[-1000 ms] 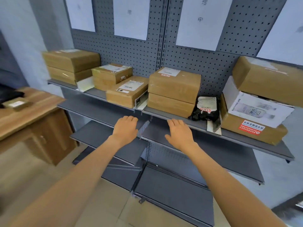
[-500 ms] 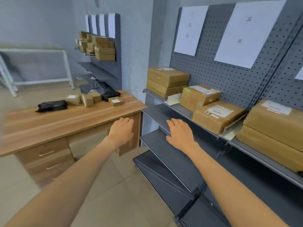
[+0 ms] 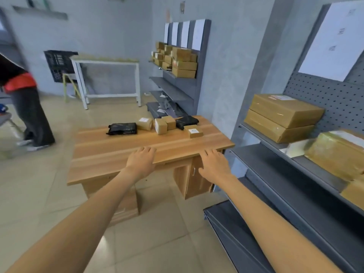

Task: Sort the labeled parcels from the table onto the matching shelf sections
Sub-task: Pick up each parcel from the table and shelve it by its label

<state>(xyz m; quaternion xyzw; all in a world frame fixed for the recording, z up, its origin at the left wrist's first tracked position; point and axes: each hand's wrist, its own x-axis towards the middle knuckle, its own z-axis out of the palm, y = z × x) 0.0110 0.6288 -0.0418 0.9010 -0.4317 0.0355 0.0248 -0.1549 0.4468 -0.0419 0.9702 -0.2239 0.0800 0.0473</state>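
Bare fingers, both sets spread flat and holding nothing: left hand (image 3: pixel 141 162) and right hand (image 3: pixel 214 164) held out palm-down, side by side, at the near edge of the wooden counter (image 3: pixel 122 150). Whether they touch the wood, cannot tell. Beyond the fingertips, at the counter's far edge, the parcels: black bag (image 3: pixel 122 128) farthest left, labeled brown packet (image 3: pixel 145 123) beside it, small brown boxes (image 3: pixel 165 124) clustered next, a second black bag (image 3: pixel 187 121) behind a flat labeled box (image 3: pixel 194 131). Right of the right hand, grey shelf unit (image 3: pixel 295 174) with stacked cardboard boxes (image 3: pixel 281 117) on its upper level, white sheet on pegboard above. Far beyond, another shelf (image 3: pixel 177 83) with boxes. Far left, a person standing (image 3: pixel 25 107), blurred.
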